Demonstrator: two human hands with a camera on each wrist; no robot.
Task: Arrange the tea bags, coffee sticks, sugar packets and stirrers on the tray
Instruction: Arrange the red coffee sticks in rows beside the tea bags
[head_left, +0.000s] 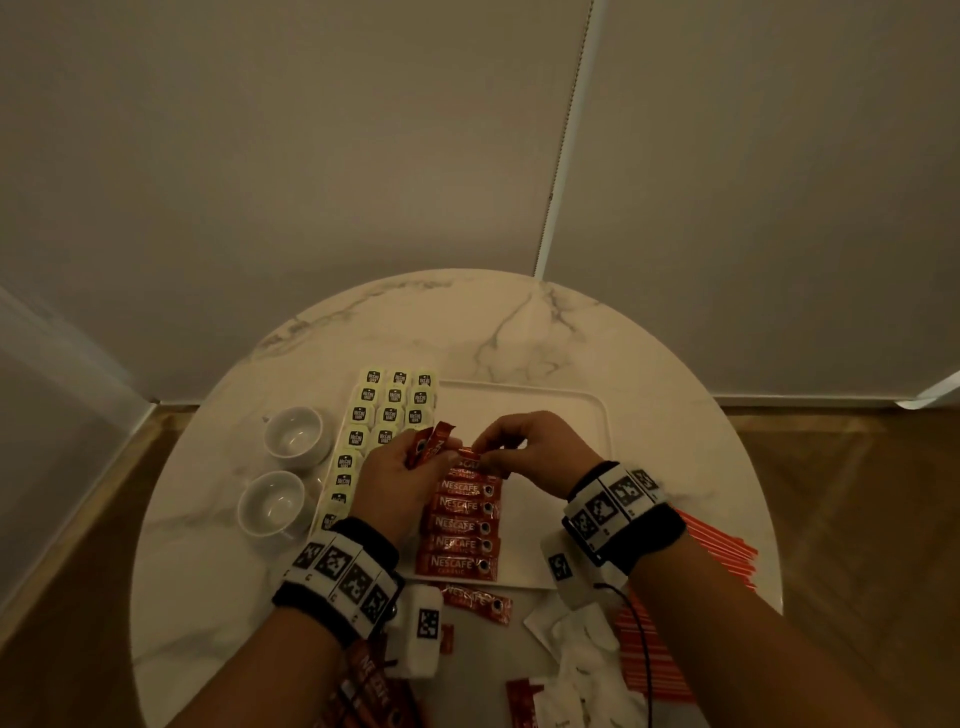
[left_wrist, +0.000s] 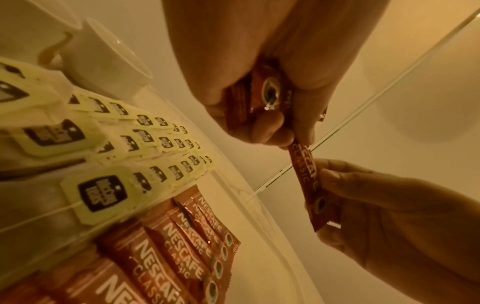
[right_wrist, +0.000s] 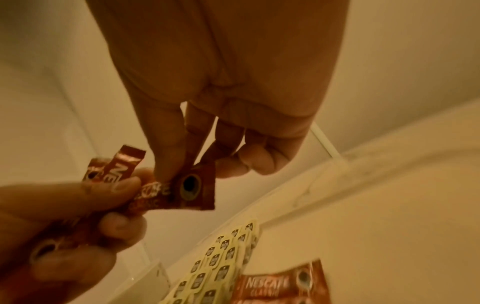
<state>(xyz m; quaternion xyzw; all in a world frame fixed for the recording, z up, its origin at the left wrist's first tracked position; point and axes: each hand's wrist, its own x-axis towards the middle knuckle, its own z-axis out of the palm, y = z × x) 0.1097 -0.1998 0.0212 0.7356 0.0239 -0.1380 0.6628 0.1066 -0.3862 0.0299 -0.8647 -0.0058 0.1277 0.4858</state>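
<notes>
From the head we look steeply down on the round bench and white tray, both hands central. Our left wrist camera sits low and close under the left hand, facing outward along it; the right wrist camera likewise under the right hand. All three share one red coffee stick between the hands.

Round marble table, plain walls, wooden floor.
</notes>
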